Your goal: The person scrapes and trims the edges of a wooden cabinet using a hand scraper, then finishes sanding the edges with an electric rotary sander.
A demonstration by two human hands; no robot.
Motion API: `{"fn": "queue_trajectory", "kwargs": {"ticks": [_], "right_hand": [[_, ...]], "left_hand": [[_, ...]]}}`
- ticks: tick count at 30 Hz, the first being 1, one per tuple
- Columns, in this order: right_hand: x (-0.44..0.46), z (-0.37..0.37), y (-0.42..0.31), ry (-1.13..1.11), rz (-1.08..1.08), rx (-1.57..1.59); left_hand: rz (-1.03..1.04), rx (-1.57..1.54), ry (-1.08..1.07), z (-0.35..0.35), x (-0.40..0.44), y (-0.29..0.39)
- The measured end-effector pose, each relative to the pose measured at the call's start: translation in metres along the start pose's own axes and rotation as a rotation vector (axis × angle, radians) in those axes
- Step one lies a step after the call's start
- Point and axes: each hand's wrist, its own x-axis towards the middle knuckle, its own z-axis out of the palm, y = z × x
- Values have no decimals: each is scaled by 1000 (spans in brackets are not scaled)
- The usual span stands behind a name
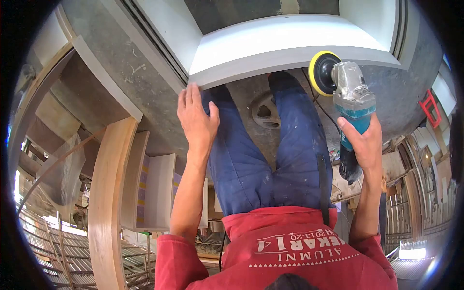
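My right hand (366, 142) is wrapped round the teal body of an angle grinder (356, 99), which has a grey metal head. Its round backing pad (324, 72), black with a yellow rim, faces left beside the front edge of a cabinet frame (275, 59). Whether the pad touches that edge I cannot tell. My left hand (197, 116) holds nothing. Its fingers are stretched out at the frame's left corner, with the fingertips at the grey edge. Behind that edge lies a bright white panel (285, 36).
A black cord (328, 116) runs near my right leg. Between my feet, a round spoked metal base (265, 112) rests on the grey floor. Wooden boards (108, 193) and a pale drawer-like box (157, 193) stand at left. A red frame-shaped object (429, 108) lies at right.
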Motion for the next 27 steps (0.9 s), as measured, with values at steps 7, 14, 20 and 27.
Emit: {"fn": "queue_trajectory", "kwargs": {"ticks": [7, 14, 20, 27], "right_hand": [[-12, 37, -18, -62, -71, 4], [-20, 112, -47, -88, -119, -11], [-23, 179, -82, -147, -104, -113], [-26, 220, -103, -169, -90, -187]], "left_hand": [[29, -34, -51, -3, -10, -21], [-15, -353, -225, 6, -68, -52], [-297, -388, -494, -3, -126, -86], [-424, -455, -574, -5, -117, -107]]}}
